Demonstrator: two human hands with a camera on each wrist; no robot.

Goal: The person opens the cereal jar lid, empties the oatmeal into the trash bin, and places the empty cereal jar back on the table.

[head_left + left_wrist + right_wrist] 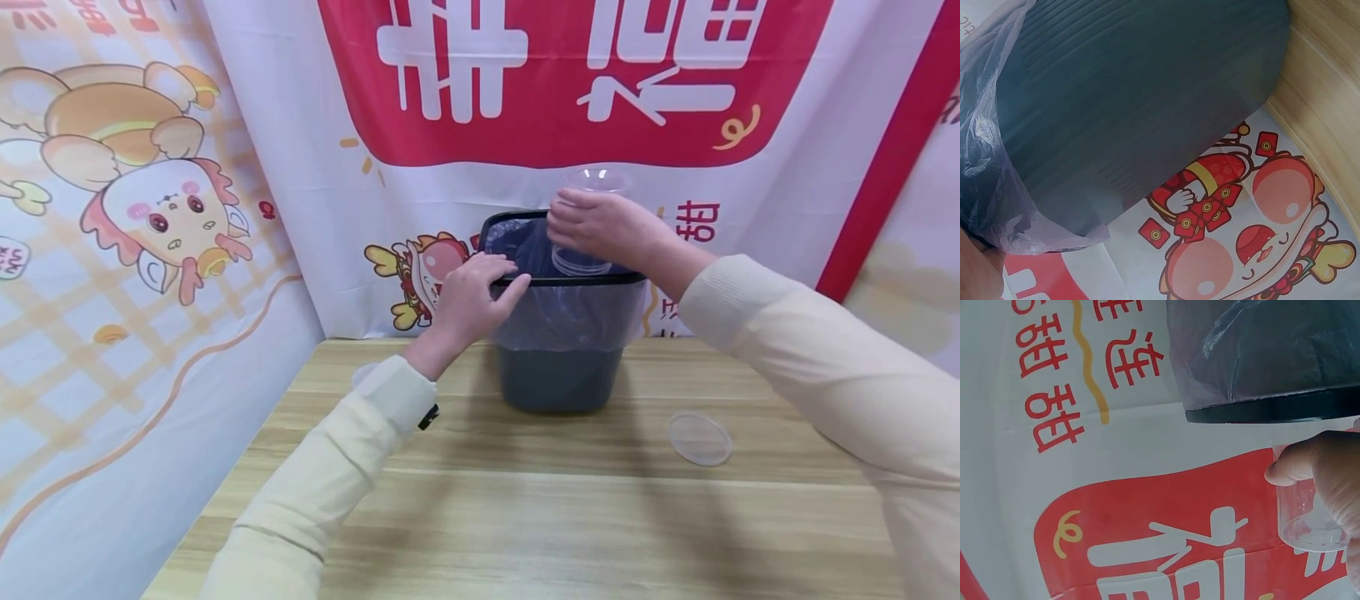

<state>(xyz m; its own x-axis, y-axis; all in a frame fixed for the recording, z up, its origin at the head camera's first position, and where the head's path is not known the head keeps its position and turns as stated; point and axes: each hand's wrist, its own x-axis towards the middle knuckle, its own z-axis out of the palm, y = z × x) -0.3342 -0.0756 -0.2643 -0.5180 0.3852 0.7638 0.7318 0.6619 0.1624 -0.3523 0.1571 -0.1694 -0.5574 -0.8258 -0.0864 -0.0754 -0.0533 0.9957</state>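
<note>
Head view: left hand (474, 293), fingers loosely spread, lies by the left edge of the bin (558, 379); right hand (609, 225) curls round a clear cup (581, 262) at the bin's mouth, best gripped lightly, clear of the liner (566, 321). Long axis near upright, mouth seemingly down, though fingers hide much.

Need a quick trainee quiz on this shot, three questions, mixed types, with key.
1. Which hand holds the clear cup? A) left B) right C) both
2. True or false: the clear round lid lies inside the bin.
3. Fill in: the plastic liner folds outward over the bin's ____.

Key:
1. B, the right hand.
2. False; it lies on the table.
3. Rim.
</note>
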